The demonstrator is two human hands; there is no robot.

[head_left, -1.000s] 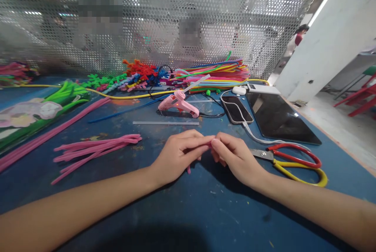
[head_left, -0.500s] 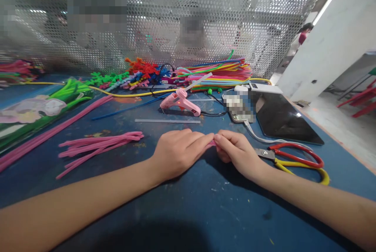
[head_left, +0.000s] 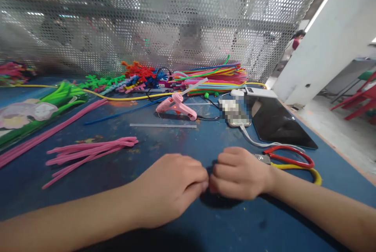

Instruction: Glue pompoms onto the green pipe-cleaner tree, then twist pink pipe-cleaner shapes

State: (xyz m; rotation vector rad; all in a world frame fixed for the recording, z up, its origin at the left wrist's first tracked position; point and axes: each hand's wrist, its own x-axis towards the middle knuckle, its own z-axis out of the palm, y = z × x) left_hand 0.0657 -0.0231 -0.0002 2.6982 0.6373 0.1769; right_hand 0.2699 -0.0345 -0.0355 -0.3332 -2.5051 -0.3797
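Note:
My left hand [head_left: 179,189] is closed low over the table, its fingertips pinched together. Close against it, my right hand [head_left: 239,173] is curled into a fist, knuckles up. The pink pipe cleaner seen between them a moment ago is now hidden by the fingers. To the left lies a bundle of bent pink pipe cleaners [head_left: 92,154], touched by neither hand. Scissors [head_left: 289,157] with one red and one yellow handle lie just beyond my right wrist, their blades partly covered.
A pink glue gun [head_left: 179,106] with a glue stick in it stands ahead, a loose glue stick [head_left: 163,126] before it. A phone [head_left: 239,119] and a black tablet [head_left: 282,123] lie right. Colourful pipe cleaners [head_left: 211,78] are piled against the perforated metal screen [head_left: 164,36].
Both hands have come nearer to me and lower. My right hand has turned knuckles up, and the pink pipe cleaner has gone out of sight between the fingers. The view has shifted slightly.

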